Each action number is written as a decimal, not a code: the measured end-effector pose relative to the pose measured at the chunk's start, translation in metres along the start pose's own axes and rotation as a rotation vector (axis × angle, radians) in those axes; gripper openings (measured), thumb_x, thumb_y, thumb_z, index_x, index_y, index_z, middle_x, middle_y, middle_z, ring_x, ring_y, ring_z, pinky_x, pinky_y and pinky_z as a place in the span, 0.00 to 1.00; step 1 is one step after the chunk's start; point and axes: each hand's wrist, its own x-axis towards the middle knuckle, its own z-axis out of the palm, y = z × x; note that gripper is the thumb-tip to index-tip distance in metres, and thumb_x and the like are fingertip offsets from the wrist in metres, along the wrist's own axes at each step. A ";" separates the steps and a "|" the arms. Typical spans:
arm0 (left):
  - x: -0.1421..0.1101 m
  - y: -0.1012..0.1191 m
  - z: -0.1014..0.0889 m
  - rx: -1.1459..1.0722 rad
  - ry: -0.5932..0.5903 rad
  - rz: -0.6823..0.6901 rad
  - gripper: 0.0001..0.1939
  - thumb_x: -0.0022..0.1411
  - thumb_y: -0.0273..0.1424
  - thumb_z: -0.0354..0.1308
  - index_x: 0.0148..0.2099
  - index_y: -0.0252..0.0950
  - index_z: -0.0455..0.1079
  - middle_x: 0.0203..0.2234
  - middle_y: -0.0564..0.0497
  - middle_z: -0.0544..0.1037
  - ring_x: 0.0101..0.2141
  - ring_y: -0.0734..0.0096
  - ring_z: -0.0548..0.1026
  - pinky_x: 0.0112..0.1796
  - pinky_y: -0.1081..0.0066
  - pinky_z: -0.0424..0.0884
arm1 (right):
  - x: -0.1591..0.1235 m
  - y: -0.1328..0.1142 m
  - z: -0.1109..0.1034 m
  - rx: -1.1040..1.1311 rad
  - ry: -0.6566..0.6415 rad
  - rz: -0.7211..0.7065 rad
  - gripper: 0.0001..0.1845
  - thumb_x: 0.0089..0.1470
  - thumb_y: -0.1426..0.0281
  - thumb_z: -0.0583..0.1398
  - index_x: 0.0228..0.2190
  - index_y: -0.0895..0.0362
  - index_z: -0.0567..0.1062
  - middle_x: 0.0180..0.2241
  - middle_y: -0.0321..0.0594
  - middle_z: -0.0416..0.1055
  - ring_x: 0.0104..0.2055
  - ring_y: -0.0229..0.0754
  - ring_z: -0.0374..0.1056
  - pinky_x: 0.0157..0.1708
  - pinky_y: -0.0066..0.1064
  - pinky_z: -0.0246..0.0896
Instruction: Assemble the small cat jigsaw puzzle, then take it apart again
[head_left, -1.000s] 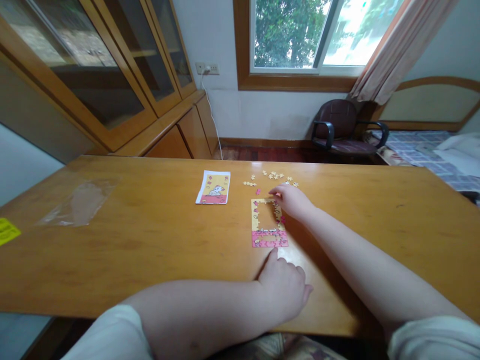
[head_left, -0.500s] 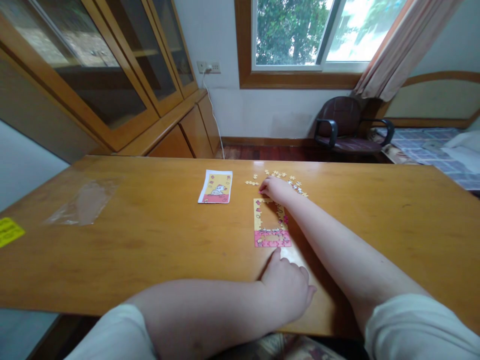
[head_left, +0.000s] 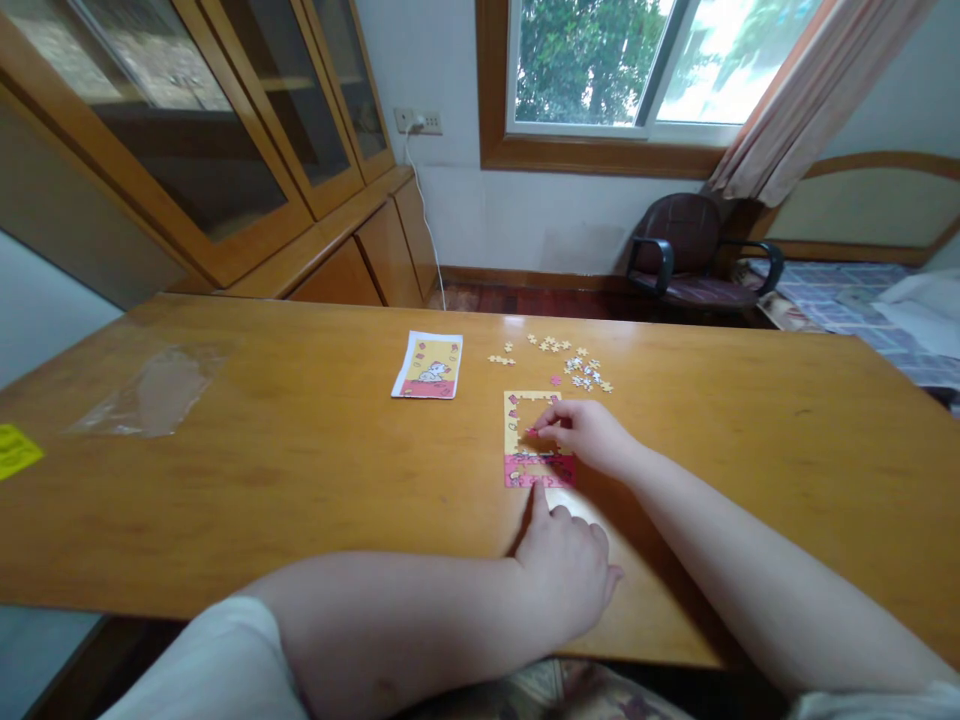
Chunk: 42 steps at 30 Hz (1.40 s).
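A partly assembled jigsaw puzzle (head_left: 513,472), yellow above and pink below, lies on the wooden table with gaps in its middle. My right hand (head_left: 596,435) pinches a small pink puzzle piece (head_left: 532,433) over the upper gap and covers the puzzle's right side. Below, my left hand (head_left: 566,560) rests on the table, its index finger stretched to the puzzle's bottom edge and its other fingers loosely bent, holding nothing. Loose puzzle pieces (head_left: 587,372) are scattered behind the puzzle, among them a single pink piece (head_left: 556,380).
A picture card (head_left: 433,368) showing a white animal on yellow and pink lies left of the puzzle. Farther left are a clear plastic bag (head_left: 154,395) and a yellow label (head_left: 16,452). Beyond the table (head_left: 315,440) stand a glass-door cabinet and an office chair (head_left: 686,250).
My right hand has come back from the loose pieces to the puzzle with a pink piece in its fingers. My left index finger has shifted slightly forward to the puzzle's lower edge.
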 end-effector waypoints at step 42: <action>0.001 -0.003 0.000 -0.012 0.003 -0.023 0.25 0.65 0.47 0.46 0.41 0.31 0.72 0.32 0.40 0.78 0.35 0.53 0.75 0.53 0.42 0.52 | -0.024 -0.016 -0.005 -0.508 -0.170 0.059 0.11 0.45 0.78 0.60 0.31 0.54 0.76 0.31 0.38 0.76 0.31 0.39 0.69 0.26 0.26 0.52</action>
